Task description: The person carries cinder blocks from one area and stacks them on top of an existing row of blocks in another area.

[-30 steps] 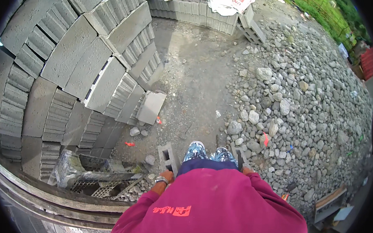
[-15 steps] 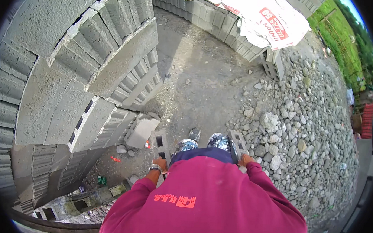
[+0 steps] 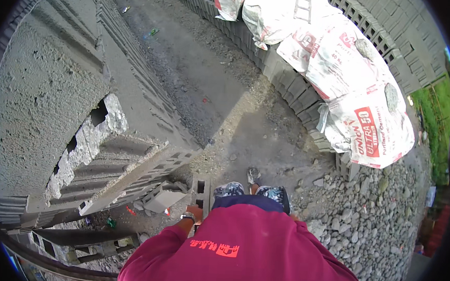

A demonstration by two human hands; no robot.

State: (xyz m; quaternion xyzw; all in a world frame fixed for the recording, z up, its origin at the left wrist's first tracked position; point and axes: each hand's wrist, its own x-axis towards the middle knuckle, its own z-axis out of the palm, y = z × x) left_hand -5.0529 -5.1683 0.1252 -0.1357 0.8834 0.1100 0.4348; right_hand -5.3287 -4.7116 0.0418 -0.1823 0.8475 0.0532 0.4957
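My left hand is closed on a grey hollow concrete block, which hangs beside my left leg with its holes showing. A watch or bracelet circles that wrist. At my right side only a sliver of my right hand shows past the maroon sweatshirt. Its fingers are hidden now; half a second ago they were wrapped round a second hollow block, which my body now covers. One shoe is ahead of my patterned shorts.
Tall stacks of concrete blocks rise close on the left. White sacks lie on a row of blocks ahead and right. A gravel pile covers the right side. Broken blocks lie near my left hand. A dirt path runs between.
The view has turned left and moved forward along the path; the sacks now loom larger. The left block stays in my hand, while the right one has passed out of sight.
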